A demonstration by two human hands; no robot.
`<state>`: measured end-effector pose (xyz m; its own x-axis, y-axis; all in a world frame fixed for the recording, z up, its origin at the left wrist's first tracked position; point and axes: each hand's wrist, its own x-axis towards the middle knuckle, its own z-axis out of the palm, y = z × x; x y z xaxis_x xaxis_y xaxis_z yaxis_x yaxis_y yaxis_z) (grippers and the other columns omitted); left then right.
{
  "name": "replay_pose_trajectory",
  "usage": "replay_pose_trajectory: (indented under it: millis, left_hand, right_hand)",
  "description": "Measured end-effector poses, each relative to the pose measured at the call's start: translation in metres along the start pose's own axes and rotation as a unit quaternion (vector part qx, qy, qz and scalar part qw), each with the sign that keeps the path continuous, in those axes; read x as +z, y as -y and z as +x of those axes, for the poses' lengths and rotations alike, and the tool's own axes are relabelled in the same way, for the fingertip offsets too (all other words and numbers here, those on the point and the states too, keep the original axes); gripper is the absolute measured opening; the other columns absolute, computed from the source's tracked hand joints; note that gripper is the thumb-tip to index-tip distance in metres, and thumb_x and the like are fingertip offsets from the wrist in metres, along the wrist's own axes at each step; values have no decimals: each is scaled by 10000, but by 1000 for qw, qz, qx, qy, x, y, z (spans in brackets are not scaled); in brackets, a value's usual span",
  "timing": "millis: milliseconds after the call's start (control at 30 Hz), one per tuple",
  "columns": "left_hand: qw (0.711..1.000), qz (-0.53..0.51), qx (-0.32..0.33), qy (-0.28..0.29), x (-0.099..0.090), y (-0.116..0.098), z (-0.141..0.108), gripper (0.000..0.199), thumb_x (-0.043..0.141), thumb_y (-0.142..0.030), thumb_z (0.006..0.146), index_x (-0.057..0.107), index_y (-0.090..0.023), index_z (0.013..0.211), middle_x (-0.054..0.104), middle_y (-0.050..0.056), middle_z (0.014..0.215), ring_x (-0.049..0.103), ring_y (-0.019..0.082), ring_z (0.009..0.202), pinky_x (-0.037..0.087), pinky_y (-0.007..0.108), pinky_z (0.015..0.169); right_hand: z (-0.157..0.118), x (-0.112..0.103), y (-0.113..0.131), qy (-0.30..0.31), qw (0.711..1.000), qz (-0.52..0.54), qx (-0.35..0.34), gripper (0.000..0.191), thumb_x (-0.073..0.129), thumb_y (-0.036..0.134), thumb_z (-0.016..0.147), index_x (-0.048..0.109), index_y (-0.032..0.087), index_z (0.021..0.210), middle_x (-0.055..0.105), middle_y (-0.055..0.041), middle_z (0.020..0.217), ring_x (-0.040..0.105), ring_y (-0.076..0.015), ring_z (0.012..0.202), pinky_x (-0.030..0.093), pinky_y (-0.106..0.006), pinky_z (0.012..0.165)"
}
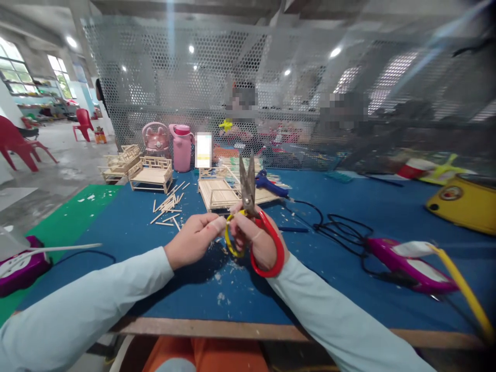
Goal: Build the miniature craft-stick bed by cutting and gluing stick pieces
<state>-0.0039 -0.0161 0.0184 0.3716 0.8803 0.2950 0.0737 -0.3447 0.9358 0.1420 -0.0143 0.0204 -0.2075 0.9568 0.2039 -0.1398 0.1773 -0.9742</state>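
Observation:
My right hand (259, 238) grips a pair of scissors (248, 194) with one red and one yellow handle loop, blades pointing up and nearly closed. My left hand (196, 238) is pinched right beside the yellow loop, fingertips touching it or a tiny piece there; what it pinches is too small to tell. Both hands hover over the blue table mat (318, 248), above pale wood scraps. Loose wooden sticks (168, 209) lie just beyond my left hand. A flat stick-built panel (220, 192) lies behind the scissors.
Small stick-built furniture (152, 173) and two pink bottles (182, 147) stand at the back left. A blue glue gun (269, 183) with black cable (333, 227) lies right of centre. A purple tool (411, 266) and yellow object (463, 201) sit right. A perforated metal screen (271, 93) backs the table.

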Motion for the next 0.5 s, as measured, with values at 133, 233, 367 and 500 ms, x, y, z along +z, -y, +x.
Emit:
replay_pose_trajectory:
  millis: [133,233,367,500]
  left_hand:
    - [999,-27,11,42,4,2,-2,398,375,-465,864,453,-164,615,425,-36,524,434,93,543,360,212,545]
    - [997,-28,31,60,5,2,-2,390,348,-444,888,523,-151,699,569,13,637,545,124,660,423,229,648]
    - [996,37,59,50,3,1,-3,381,345,-394,902,559,-146,709,641,34,714,577,130,703,433,228,696]
    - [990,120,68,-4,2,5,-4,374,364,-358,897,562,-145,661,621,21,673,526,109,631,396,218,625]
  right_hand:
    - [1,0,3,2,997,39,60,321,665,330,626,474,221,861,507,82,518,423,-61,378,335,-167,344]
    - [1,-1,3,9,997,37,71,325,655,319,618,476,214,867,536,71,530,467,-67,401,354,-161,352]
    - [2,-2,1,17,997,40,61,342,651,321,628,466,210,893,545,74,549,491,-67,418,368,-160,360]
    - [2,-2,0,19,998,32,50,376,678,318,623,462,210,912,536,78,587,506,-67,436,369,-165,361]
